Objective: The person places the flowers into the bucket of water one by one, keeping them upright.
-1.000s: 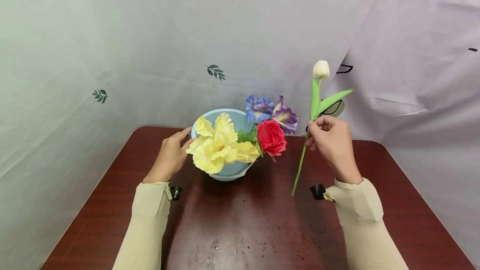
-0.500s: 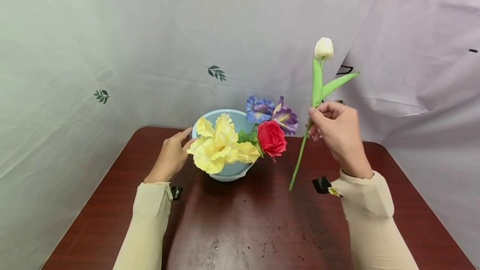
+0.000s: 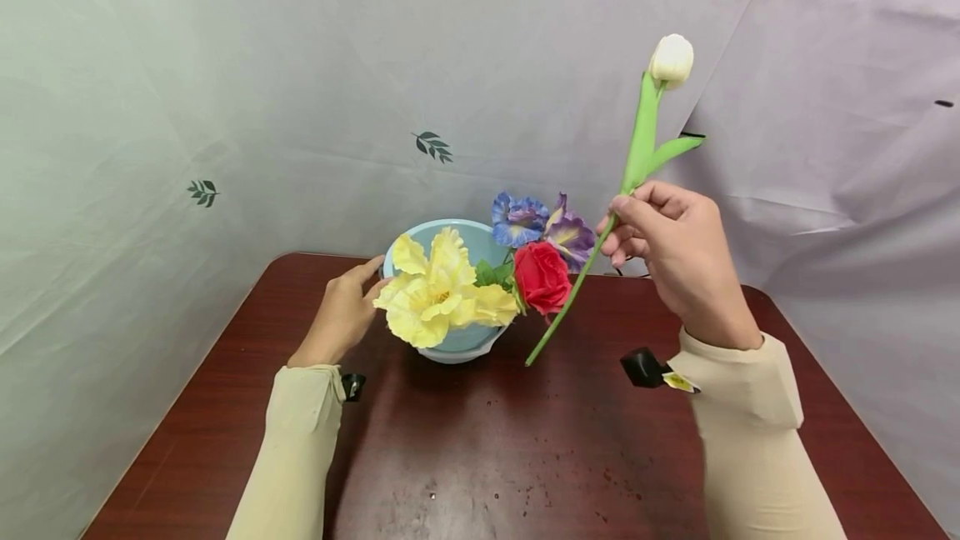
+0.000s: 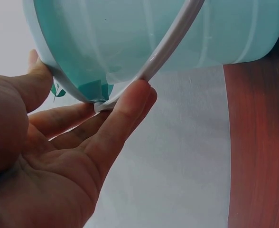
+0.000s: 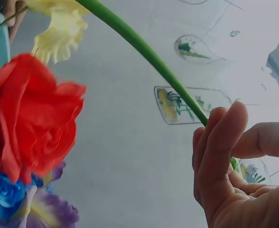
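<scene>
My left hand holds the left rim of a light blue bucket. In the left wrist view its thumb lies at the rim, and its fingers touch the pale carrying handle near the pivot. My right hand pinches the green stem of a white artificial tulip, raised above the table and leaning right at the top. The stem's lower end slants left, close by a red rose. A yellow flower, the rose, a blue iris and a purple iris stand in the bucket.
The dark red wooden table has small wet-looking spots toward the front. A pale printed cloth hangs behind it and along both sides. The flower heads spread beyond the bucket's right rim.
My right hand has risen with the tulip. Its bloom has moved up and right, while the stem's lower end has swung left toward the bucket. The left hand and bucket have stayed still.
</scene>
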Demonstrator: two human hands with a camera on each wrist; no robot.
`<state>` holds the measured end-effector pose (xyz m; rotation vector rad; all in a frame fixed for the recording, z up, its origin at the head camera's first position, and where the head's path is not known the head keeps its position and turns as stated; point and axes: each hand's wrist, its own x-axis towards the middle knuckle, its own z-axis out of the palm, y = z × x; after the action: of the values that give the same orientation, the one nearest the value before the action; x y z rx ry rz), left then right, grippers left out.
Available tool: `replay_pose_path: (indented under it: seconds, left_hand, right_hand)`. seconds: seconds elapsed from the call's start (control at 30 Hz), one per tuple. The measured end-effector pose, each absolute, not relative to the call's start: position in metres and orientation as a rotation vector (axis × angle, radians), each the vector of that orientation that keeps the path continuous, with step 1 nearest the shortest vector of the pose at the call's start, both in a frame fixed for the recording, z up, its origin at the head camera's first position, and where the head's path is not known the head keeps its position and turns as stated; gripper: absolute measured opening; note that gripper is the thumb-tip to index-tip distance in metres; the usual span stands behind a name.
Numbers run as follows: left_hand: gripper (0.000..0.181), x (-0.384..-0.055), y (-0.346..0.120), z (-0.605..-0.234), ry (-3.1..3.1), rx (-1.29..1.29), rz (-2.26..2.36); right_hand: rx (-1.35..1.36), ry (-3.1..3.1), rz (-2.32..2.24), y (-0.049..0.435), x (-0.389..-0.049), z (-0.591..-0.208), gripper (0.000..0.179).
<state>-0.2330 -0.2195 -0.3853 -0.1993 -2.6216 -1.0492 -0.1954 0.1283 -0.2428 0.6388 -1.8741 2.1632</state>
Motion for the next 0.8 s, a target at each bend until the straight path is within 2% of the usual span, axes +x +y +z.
replay_pose_path:
  seconds: [0.47, 0.8]
  left_hand:
    - [0.048, -0.231, -0.219, -0.385, -2.644, -0.182, -1.072]
    - [0.049, -0.231, -0.219, -0.386, -2.652, -0.172, -1.097]
  right_hand:
    - [0.777, -1.635, 2.273, 0.118, -0.198, -0.228, 0.015]
    - [0.766, -1.516, 2.351, 0.109, -0.214, -0.219, 0.016]
